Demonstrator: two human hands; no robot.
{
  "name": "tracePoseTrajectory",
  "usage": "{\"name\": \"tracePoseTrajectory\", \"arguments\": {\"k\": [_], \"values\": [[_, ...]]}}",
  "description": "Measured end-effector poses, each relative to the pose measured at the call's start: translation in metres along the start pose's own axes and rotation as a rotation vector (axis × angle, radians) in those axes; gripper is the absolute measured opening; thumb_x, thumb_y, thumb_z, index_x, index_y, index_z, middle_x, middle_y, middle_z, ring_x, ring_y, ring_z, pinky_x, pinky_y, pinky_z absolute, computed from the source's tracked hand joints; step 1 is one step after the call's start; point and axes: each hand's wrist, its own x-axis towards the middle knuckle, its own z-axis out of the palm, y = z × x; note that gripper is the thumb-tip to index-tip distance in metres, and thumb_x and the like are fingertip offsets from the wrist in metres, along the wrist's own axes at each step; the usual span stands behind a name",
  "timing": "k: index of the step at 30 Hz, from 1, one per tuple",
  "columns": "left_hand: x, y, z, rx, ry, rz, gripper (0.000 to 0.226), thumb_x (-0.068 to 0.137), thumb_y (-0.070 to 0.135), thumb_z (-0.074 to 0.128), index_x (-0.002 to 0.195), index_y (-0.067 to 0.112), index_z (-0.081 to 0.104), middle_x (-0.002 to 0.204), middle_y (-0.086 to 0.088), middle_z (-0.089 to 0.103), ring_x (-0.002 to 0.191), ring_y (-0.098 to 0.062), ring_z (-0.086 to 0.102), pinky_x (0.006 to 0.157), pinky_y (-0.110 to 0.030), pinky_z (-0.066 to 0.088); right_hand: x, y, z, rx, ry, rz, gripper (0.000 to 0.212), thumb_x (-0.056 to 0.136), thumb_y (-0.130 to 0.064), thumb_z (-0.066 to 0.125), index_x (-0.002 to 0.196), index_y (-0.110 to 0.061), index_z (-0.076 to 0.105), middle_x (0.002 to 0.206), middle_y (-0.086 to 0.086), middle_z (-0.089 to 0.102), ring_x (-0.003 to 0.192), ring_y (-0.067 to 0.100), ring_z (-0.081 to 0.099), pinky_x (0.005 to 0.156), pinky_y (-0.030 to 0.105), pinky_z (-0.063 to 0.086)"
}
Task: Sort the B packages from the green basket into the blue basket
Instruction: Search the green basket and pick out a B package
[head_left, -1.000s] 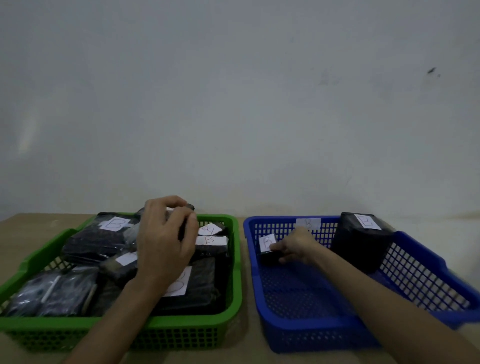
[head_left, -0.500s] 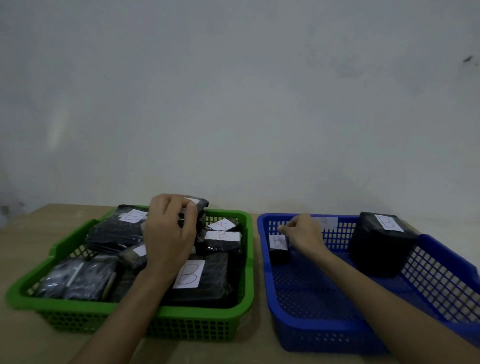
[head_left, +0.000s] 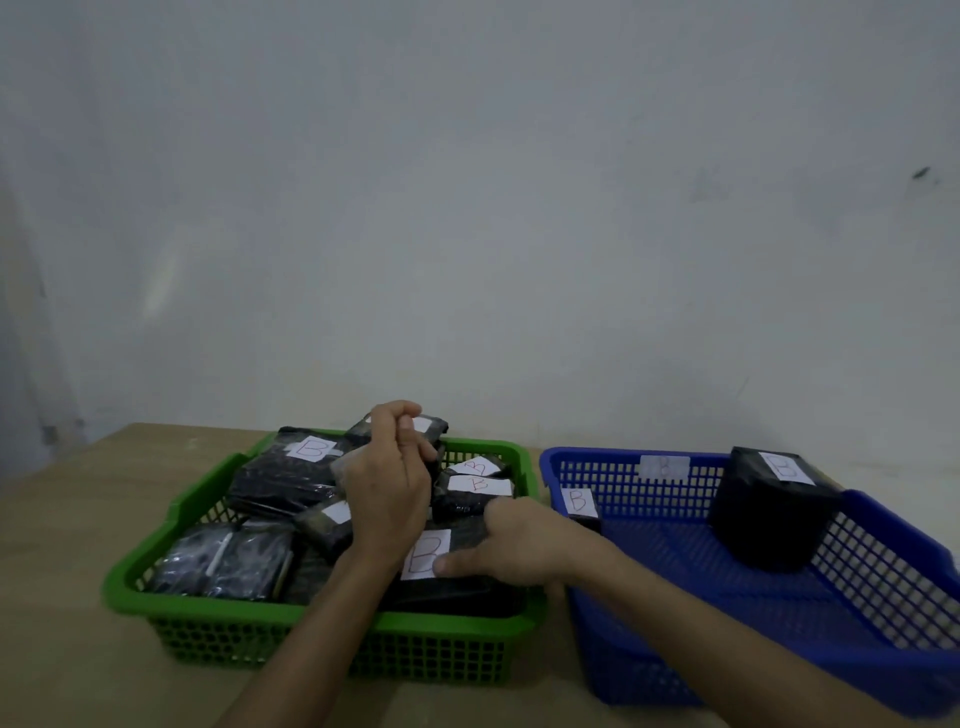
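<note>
Gripping a small black plastic-wrapped package (head_left: 410, 431) at the green plastic basket's (head_left: 171, 519) far rim, the left hand (head_left: 387, 493) should lift clear, while the right hand's (head_left: 519, 543) loosely spread fingers (head_left: 457, 564) press the flat B-labelled package (head_left: 447, 577) inside its near-right corner.

Both hands (head_left: 387, 499) over green basket (head_left: 171, 519) packages (head_left: 291, 473)

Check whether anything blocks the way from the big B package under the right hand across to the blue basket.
Only the basket walls. The right hand rests on the big B package at the green basket's near right corner. Between it and the blue basket stand the two adjoining rims. The blue floor near that side is bare; the small B package sits farther back.
</note>
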Motion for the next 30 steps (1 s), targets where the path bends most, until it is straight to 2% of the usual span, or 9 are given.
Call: {"name": "tracePoseTrajectory", "arguments": {"k": [3,6,8,11,14,18,22,26,30], "values": [[-0.001,0.004,-0.002,0.004,-0.051,-0.024,0.016,0.096,0.016,0.037,0.096,0.017,0.053,0.053,0.010,0.057,0.045,-0.015,0.055,0.048,-0.040,0.049,0.000,-0.007,-0.004,0.267,-0.047,0.122,0.033,0.079,-0.042,0.066,0.093,-0.015,0.052,0.082,-0.001,0.056,0.071,0.015,0.057,0.046,0.024,0.048],[0.000,0.005,-0.007,0.040,-0.199,-0.082,0.016,0.095,0.014,0.040,0.094,0.016,0.056,0.058,0.003,0.062,0.054,-0.021,0.059,0.057,-0.042,0.051,-0.001,-0.009,-0.012,0.489,-0.042,0.241,0.038,0.078,-0.022,0.071,0.108,-0.004,0.055,0.102,0.013,0.063,0.080,0.028,0.063,0.045,0.029,0.057],[-0.001,0.001,-0.016,0.185,-0.316,-0.019,0.017,0.091,0.014,0.046,0.092,0.014,0.063,0.069,-0.003,0.068,0.067,-0.023,0.061,0.064,-0.039,0.051,-0.004,-0.010,-0.017,0.584,-0.075,0.293,0.042,0.076,-0.013,0.073,0.111,0.000,0.054,0.113,0.020,0.060,0.087,0.034,0.063,0.049,0.033,0.059],[-0.004,-0.016,-0.038,0.428,-0.490,0.127,0.016,0.083,0.014,0.056,0.088,0.016,0.071,0.085,-0.005,0.071,0.086,-0.024,0.061,0.075,-0.037,0.048,-0.005,-0.008,-0.018,0.690,-0.088,0.327,0.031,0.076,-0.010,0.072,0.100,-0.001,0.055,0.097,0.017,0.060,0.076,0.029,0.061,0.051,0.029,0.054],[-0.002,-0.027,-0.056,0.405,-0.631,-0.062,0.017,0.084,0.020,0.059,0.094,0.022,0.073,0.094,-0.002,0.074,0.096,-0.021,0.064,0.085,-0.034,0.049,-0.005,-0.011,-0.011,0.811,-0.080,0.320,0.024,0.072,-0.011,0.073,0.084,-0.006,0.053,0.088,0.011,0.053,0.072,0.022,0.054,0.047,0.024,0.045],[-0.001,-0.027,-0.060,0.175,-0.517,-0.365,0.016,0.083,0.015,0.063,0.092,0.022,0.075,0.090,0.007,0.072,0.083,-0.005,0.061,0.080,-0.016,0.041,-0.008,-0.011,-0.001,0.972,-0.017,0.300,0.015,0.073,-0.001,0.068,0.080,-0.003,0.055,0.083,0.010,0.055,0.073,0.022,0.055,0.056,0.029,0.048],[0.000,-0.026,-0.067,-0.021,-0.303,-0.552,0.021,0.076,-0.001,0.067,0.085,0.016,0.075,0.078,0.005,0.070,0.077,-0.006,0.063,0.084,-0.023,0.047,-0.021,-0.005,-0.009,1.077,0.159,0.253,0.017,0.070,0.008,0.067,0.085,0.007,0.059,0.077,0.019,0.066,0.064,0.029,0.067,0.054,0.039,0.060],[-0.001,-0.023,-0.069,-0.041,-0.298,-0.578,0.032,0.066,-0.014,0.069,0.084,0.011,0.073,0.078,-0.002,0.070,0.072,-0.006,0.063,0.078,-0.025,0.051,-0.036,0.008,-0.027,1.059,0.406,0.195,0.016,0.064,0.000,0.071,0.077,0.003,0.062,0.069,0.014,0.067,0.058,0.027,0.065,0.046,0.032,0.054],[-0.002,-0.019,-0.067,0.002,-0.272,-0.525,0.034,0.068,-0.015,0.063,0.073,0.018,0.069,0.069,0.003,0.068,0.068,-0.003,0.062,0.075,-0.025,0.052,-0.053,0.030,-0.048,1.245,0.561,0.154,0.008,0.065,-0.002,0.063,0.073,-0.002,0.061,0.057,0.008,0.069,0.056,0.024,0.064,0.046,0.031,0.052]]}}
